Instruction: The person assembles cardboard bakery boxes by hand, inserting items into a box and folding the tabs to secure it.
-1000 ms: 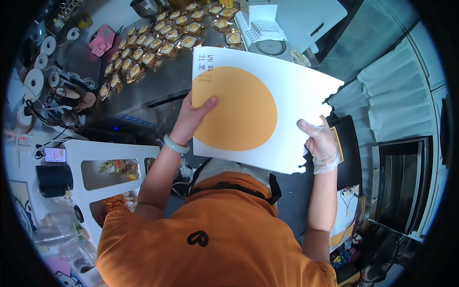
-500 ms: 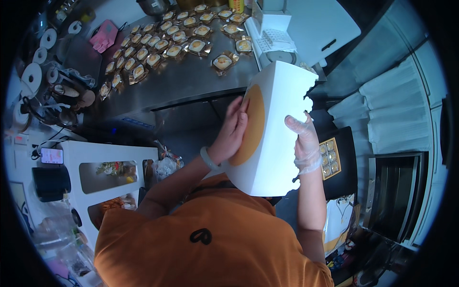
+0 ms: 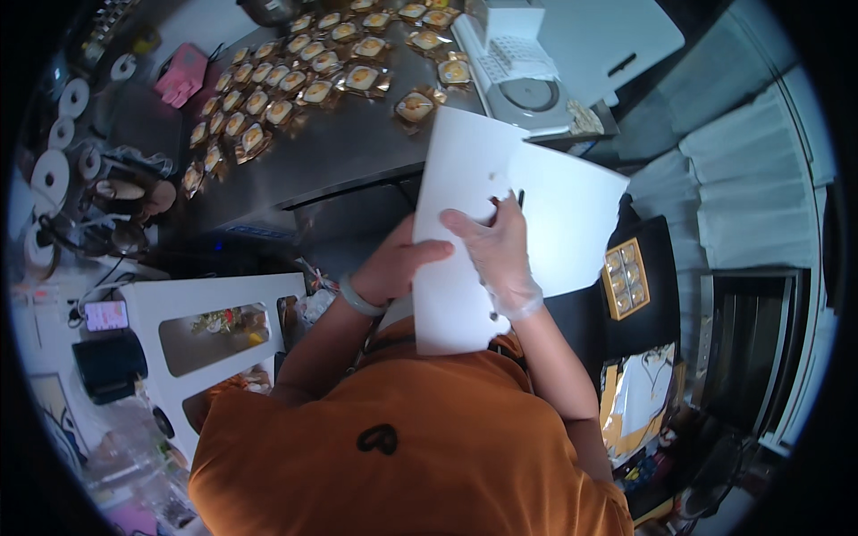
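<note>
In front of my body I hold a partly unfolded white cardboard box [image 3: 456,179] with notched, tab-like edges. Its second panel [image 3: 572,210] spreads out to the right behind my right hand. My left hand [image 3: 398,259], with a pale band at the wrist, closes on the left edge, its thumb lying over the white face and its other fingers hidden behind. My right hand [image 3: 496,255], in a clear plastic glove, grips the notched edge near the middle. Its thumb presses on the left panel while the fingers curl over the edge, partly hidden.
Several wrapped round pastries [image 3: 317,91] cover the steel counter [image 3: 322,165] ahead. A white appliance [image 3: 529,94] stands at the counter's right. To my right lies a gold-rimmed tray [image 3: 626,279] of round pieces, near an oven [image 3: 755,348]. A white cabinet [image 3: 219,290] is on my left.
The cardboard has turned and opened out: the orange circle no longer shows, and a second white panel now spreads right. My right hand has moved left, closer to my left hand.
</note>
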`<action>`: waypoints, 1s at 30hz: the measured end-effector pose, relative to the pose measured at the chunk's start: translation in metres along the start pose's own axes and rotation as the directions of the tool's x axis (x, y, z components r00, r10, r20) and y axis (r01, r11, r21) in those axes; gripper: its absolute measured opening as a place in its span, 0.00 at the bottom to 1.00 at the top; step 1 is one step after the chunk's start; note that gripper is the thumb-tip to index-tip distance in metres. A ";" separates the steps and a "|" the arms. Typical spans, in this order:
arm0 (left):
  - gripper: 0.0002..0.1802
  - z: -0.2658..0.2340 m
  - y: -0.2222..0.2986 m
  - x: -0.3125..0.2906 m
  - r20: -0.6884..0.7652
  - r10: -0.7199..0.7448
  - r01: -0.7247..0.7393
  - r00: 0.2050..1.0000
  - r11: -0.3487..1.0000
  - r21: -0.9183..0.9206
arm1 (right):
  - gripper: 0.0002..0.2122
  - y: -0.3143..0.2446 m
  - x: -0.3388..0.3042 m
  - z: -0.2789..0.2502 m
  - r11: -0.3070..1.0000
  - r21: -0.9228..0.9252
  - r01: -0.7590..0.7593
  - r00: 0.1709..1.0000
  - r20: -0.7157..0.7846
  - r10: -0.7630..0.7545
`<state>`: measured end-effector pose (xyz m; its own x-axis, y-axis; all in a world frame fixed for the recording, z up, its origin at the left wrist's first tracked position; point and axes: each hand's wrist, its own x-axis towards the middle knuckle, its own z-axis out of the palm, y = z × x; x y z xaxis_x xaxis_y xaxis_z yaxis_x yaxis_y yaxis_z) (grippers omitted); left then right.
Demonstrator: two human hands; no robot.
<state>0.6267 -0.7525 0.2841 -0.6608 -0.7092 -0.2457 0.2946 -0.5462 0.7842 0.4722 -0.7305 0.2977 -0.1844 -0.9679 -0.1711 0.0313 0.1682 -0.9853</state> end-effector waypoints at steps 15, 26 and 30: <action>0.24 -0.043 0.054 0.002 -0.255 0.203 -0.229 0.945 0.971 -0.074 | 0.39 0.072 -0.039 -0.190 0.886 0.454 0.096 0.759 -0.608 0.230; 0.24 -0.074 0.043 0.033 -0.128 0.068 -0.046 0.989 0.985 0.167 | 0.24 0.043 -0.059 -0.161 0.958 0.142 0.248 0.591 -0.806 -0.034; 0.25 -0.093 0.033 0.042 -0.167 0.012 0.003 0.986 0.996 0.086 | 0.27 0.050 -0.084 -0.160 0.989 0.031 0.144 0.604 -0.795 -0.063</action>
<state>0.6726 -0.8416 0.2467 -0.5328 -0.7801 -0.3280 0.2322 -0.5075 0.8298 0.3318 -0.6112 0.2625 -0.8938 -0.4465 -0.0406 0.0351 0.0206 -0.9992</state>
